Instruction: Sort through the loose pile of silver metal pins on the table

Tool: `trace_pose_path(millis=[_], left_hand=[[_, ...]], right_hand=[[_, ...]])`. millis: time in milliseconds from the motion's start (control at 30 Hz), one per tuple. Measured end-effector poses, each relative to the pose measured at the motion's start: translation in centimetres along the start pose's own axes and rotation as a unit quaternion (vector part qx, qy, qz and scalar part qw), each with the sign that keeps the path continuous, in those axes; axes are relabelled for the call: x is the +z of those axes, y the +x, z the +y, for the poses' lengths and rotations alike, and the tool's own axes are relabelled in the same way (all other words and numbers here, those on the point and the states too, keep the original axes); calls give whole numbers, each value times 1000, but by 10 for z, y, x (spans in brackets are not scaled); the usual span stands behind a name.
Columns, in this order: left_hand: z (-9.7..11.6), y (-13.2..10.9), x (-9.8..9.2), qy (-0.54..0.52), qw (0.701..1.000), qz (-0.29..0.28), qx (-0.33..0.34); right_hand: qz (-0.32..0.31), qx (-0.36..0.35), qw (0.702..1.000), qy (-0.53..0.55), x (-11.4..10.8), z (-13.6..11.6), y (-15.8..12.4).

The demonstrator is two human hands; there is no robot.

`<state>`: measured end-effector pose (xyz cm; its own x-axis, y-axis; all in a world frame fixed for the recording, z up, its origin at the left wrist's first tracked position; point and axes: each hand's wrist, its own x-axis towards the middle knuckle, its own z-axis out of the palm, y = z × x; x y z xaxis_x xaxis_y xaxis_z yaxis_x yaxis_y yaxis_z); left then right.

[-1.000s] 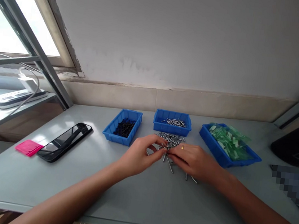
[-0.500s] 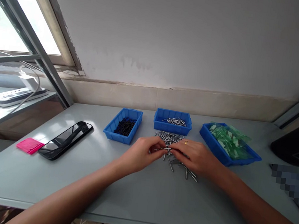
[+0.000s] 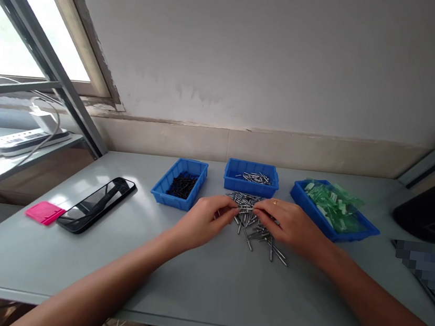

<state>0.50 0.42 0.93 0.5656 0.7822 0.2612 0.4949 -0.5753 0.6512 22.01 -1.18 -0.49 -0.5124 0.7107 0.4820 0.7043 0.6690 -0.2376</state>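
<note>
1. Hands are seen from the head camera, and both are stretched out over a grey table (image 3: 202, 288).
2. Silver pins (image 3: 252, 221) are heaped loose on the table, just in front of the middle blue bin (image 3: 250, 185).
3. The left hand (image 3: 204, 224) is laid at the left edge of the heap. Its fingers are curled in, and the thumb and first finger are pressed close at the tips. A pin seems to be pinched there, but it is too small to be told for sure.
4. The right hand (image 3: 289, 226) is laid on the right side of the heap, palm down. Its fingertips are brought close to the left hand's tips, right over the pins. A gold ring (image 3: 275, 202) is worn on one finger. Whether a pin is held by this hand cannot be told.
5. A few pins are scattered nearer the person, just under the right hand.
6. More silver pins are kept in the middle blue bin.
7. Small dark bits are held in the left blue bin (image 3: 179, 183), which is set just beside the middle one.
8. Green and clear little bags are piled in the right blue bin (image 3: 332, 211).
9. A black phone (image 3: 97, 204) is laid flat far to the left, and a pink card (image 3: 45, 212) is tucked next to it.
10. A white power strip (image 3: 26, 137) is seen on a shelf by the window.
</note>
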Motion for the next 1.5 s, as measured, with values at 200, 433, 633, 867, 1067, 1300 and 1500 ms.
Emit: trace_pose_path(millis=[200, 433, 633, 867, 1067, 1300, 1500], left_hand=[[-2, 0, 0, 15, 1000, 9, 5], [-3, 0, 1, 24, 1000, -4, 7], [-4, -1, -2, 118, 993, -2, 7], [-14, -6, -3, 338, 935, -103, 17], [-13, -9, -3, 362, 920, -151, -18], [-16, -10, -4, 322, 932, -163, -21], [-14, -8, -2, 306, 944, -124, 3]], right_hand=[[-28, 28, 998, 46, -3, -4, 0], [-45, -34, 994, 92, -1, 0, -2], [7, 6, 994, 105, -3, 4, 1], [45, 174, 984, -12, 3, 31, 2], [2, 167, 986, 2, 4, 27, 2], [-82, 89, 993, 0, 10, 12, -1], [-100, 54, 994, 5, 11, 11, -1]])
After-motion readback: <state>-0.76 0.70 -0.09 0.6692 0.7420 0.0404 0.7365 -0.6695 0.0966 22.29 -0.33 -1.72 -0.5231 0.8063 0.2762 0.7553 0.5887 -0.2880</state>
